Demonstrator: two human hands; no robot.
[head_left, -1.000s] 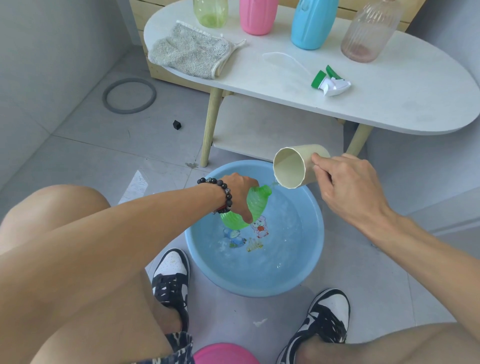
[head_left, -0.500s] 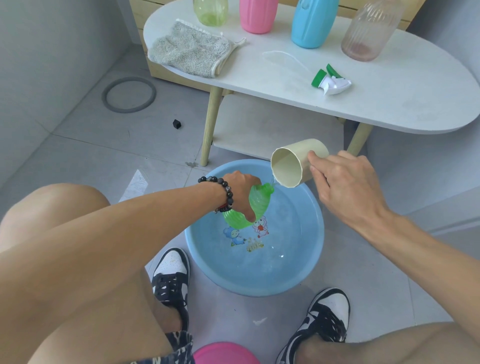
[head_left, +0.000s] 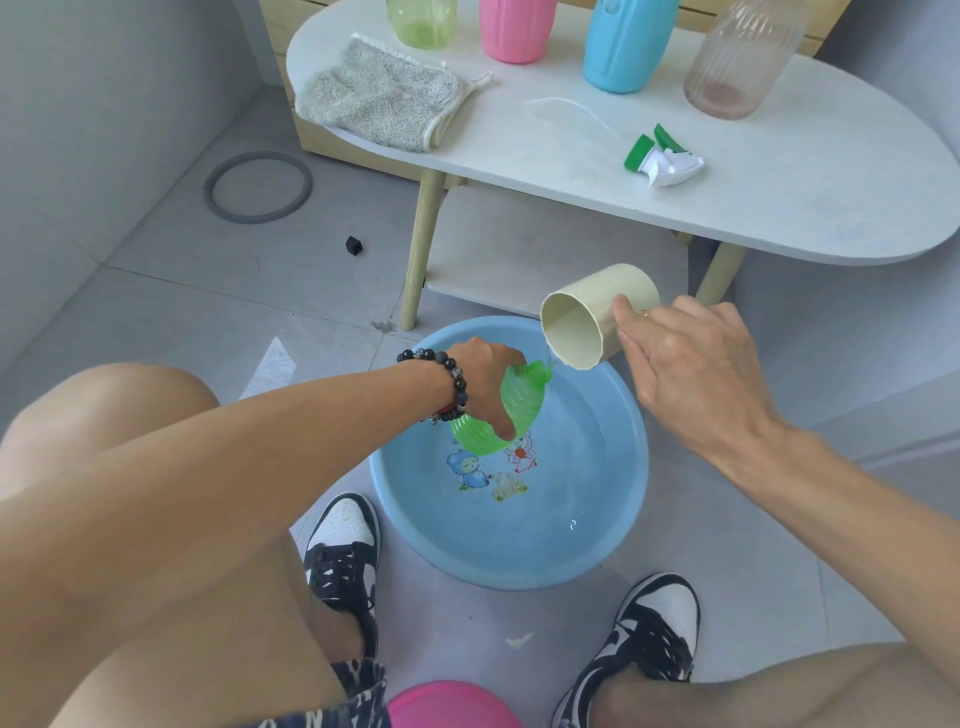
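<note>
The right hand (head_left: 685, 374), fingers curled round the cream plastic cup (head_left: 597, 312), has lifted and tipped it further. Only a thin trickle reaches the ribbed green plastic bottle (head_left: 511, 410), gripped slantwise by the left hand (head_left: 485, 384) over the round blue basin (head_left: 636, 467). The cup looks nearly spent.

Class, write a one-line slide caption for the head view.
Left hand holds a green bottle over a blue basin; right hand tips a beige cup at its mouth.
</note>
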